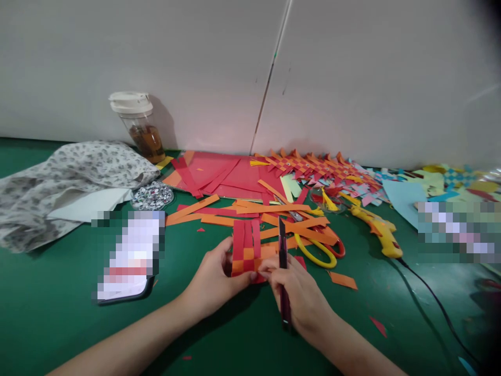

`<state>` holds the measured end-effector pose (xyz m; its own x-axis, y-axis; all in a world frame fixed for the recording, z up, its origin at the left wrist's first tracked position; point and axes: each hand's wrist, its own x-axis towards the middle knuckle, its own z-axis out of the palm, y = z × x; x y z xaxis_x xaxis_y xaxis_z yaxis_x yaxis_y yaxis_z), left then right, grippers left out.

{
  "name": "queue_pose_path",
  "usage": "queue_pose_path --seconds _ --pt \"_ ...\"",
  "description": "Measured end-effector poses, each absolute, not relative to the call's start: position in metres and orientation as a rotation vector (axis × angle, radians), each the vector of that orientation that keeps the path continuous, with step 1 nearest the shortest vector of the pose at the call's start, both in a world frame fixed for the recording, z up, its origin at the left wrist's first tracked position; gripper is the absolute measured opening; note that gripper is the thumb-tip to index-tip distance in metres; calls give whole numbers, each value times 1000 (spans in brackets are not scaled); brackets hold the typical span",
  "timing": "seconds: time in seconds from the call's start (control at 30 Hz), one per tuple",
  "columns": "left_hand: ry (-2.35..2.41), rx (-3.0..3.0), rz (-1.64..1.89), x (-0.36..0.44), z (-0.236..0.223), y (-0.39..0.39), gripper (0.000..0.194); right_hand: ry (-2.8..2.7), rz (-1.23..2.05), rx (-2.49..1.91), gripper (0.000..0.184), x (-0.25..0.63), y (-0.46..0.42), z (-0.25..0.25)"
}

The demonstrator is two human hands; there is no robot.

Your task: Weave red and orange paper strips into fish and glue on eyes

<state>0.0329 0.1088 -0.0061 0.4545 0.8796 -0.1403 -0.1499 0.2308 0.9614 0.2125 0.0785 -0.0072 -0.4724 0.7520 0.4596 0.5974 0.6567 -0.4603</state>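
Note:
In the head view, a small woven piece of red and orange paper strips (pixel 243 254) is held upright just above the green table. Its lower part forms a checkered weave, while loose red strips stick up from the top. My left hand (pixel 219 277) grips its left side, thumb across the front. My right hand (pixel 295 292) is closed round a slim dark utility knife (pixel 283 261), its slanted tip pointing away from me. The fingertips of that hand also pinch at the weave's right edge; what exactly they pinch is hidden. Orange paper strips (pixel 274 208) lie just behind both hands.
Yellow-and-red-handled scissors (pixel 317 256) lie partly under strips. To the right is a yellow glue gun (pixel 378 230) with its cord. A phone (pixel 131 256), a patterned cloth (pixel 78 172) and a lidded tea cup (pixel 141 128) are left. Woven fish-like pieces (pixel 313 167) lie along the wall.

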Motion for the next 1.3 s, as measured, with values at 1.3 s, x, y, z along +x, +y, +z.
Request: queue_pose_path --seconds 1.3 --pt "718 1006 866 31 -2 106 45 -2357 0 -881 20 206 75 8"
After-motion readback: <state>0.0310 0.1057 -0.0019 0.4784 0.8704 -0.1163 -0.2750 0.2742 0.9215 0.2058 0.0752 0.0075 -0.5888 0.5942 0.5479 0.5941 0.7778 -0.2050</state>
